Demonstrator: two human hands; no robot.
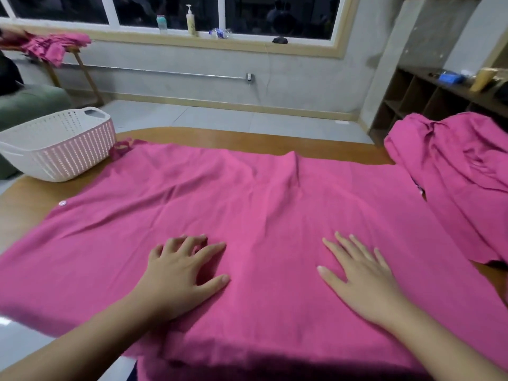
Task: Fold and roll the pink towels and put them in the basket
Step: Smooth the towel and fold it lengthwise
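Smoothing stage, looks like: left hand (181,273) and right hand (362,279) flat on spread pink towel (261,204), gripping nothing. Probably fold next, then roll, then into basket (59,148).

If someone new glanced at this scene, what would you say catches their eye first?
The big pink towel spread across the wooden table, with the left hand and right hand resting on its near part. Next, the white basket at far left and the heap of pink towels at right.
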